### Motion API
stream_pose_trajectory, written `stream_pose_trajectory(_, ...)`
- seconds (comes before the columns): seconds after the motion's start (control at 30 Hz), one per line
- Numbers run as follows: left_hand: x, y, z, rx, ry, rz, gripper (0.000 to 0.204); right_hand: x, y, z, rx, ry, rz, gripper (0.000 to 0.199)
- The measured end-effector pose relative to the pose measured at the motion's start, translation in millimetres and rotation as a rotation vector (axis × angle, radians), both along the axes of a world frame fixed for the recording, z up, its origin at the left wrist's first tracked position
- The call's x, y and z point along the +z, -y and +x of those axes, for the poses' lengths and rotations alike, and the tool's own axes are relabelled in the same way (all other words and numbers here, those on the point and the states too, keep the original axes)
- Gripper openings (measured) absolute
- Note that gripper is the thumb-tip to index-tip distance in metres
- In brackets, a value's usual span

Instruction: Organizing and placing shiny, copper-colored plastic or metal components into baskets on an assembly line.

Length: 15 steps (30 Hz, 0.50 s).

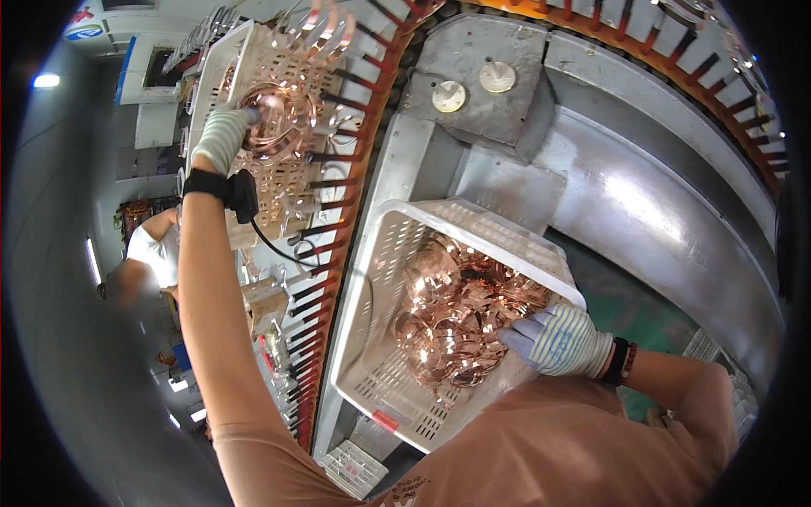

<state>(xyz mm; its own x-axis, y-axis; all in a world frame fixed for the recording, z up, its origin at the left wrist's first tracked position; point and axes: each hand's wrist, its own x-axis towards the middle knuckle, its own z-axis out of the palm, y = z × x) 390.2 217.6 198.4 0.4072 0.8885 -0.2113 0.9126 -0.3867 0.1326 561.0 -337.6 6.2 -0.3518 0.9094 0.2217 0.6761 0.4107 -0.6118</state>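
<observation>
Left hand (221, 135) apparently grips copper ring (274, 125); right hand (557, 340) touches copper pile (452, 317).

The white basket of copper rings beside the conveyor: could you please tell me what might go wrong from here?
1. The white basket looks tilted on the machine's edge; with the right hand digging in the copper rings, it could perhaps slip or spill.
2. The rings lie tangled, so pulling one may drag others out.
3. The left hand is stretched far out, holding a copper ring at the orange-tipped pegs; the ring might miss a peg and drop.
</observation>
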Motion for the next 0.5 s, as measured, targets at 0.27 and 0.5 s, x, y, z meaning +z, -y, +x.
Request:
stream_pose_trajectory(0.27,-2.2,22.3,-30.2,-1.21,-1.033,0.336,0.017,-2.0,21.5,-2.5,-0.045,-0.007,0.018,0.03)
stream_pose_trajectory(0.5,-8.7,121.1,-64.7,-0.777,-0.929,0.312,0.019,18.3,45.9,0.9,-0.04,0.049,0.024,0.036)
